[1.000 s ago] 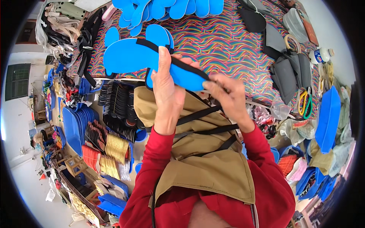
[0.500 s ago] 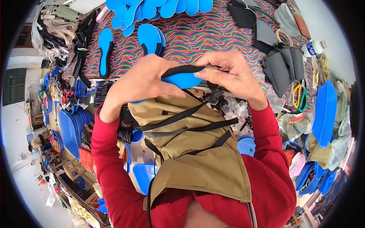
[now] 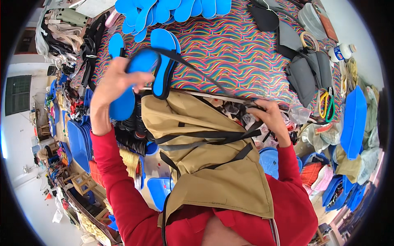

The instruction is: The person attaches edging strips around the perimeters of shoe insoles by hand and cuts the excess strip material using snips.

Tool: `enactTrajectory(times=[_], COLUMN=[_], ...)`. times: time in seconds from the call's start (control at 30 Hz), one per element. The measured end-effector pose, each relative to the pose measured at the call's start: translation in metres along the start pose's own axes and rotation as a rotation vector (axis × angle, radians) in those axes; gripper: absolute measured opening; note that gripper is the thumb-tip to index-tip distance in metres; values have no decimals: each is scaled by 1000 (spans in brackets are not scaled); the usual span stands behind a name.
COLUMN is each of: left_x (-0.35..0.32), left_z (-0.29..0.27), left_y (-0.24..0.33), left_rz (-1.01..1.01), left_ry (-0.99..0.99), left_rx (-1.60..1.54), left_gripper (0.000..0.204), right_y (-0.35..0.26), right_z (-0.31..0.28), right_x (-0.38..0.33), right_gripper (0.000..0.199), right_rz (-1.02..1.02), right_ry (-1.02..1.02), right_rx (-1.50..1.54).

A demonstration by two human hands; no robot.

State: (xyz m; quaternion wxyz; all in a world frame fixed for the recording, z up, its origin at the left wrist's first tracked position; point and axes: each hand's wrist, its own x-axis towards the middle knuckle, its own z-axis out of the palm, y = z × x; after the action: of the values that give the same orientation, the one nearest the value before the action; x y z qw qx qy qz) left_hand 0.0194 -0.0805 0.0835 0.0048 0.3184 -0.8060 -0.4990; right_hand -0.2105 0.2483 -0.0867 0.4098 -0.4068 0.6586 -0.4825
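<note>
My left hand (image 3: 111, 82) is closed round a blue insole (image 3: 123, 105), blurred by motion, over the table's near left edge. From the insole's upper end a narrow black strip (image 3: 198, 71) runs slanting across to my right hand (image 3: 267, 117). My right hand pinches the strip near the table's front edge, just above the apron. Close beside the left hand lie overlapping blue insoles with black edging (image 3: 164, 39). Another blue insole (image 3: 116, 43) is partly hidden behind that hand.
A pile of blue insoles (image 3: 186, 9) lies at the table's far side. Grey padded pieces (image 3: 301, 78), scissors with yellow and green handles (image 3: 325, 107) and a white bottle (image 3: 342, 52) are at the right. My tan apron (image 3: 213, 164) covers my lap; blue tubs (image 3: 78, 141) stand left.
My hands have moved apart. The left one swung left with the insole, while the right drew back toward me and to the right, stretching the black strip between them.
</note>
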Motion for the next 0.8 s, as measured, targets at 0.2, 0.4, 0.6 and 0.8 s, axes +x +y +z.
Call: enactTrajectory(times=[0.2, 0.4, 0.6, 0.8], left_x=[-10, -20, -34, -49], left_z=[-11, 39, 42, 67], left_y=[5, 39, 46, 34], left_rz=[-11, 205, 329, 96], left_ry=[-3, -75, -37, -150], left_rx=[157, 614, 712, 62], left_gripper=[19, 15, 13, 18], right_y=[-12, -117, -145, -135], right_z=[7, 24, 43, 3], right_x=[-22, 48, 89, 82], right_gripper=[18, 24, 30, 13], right_rz=[-152, -449, -252, -323], right_ry=[218, 254, -328, -102], right_rx=[-391, 86, 493, 353])
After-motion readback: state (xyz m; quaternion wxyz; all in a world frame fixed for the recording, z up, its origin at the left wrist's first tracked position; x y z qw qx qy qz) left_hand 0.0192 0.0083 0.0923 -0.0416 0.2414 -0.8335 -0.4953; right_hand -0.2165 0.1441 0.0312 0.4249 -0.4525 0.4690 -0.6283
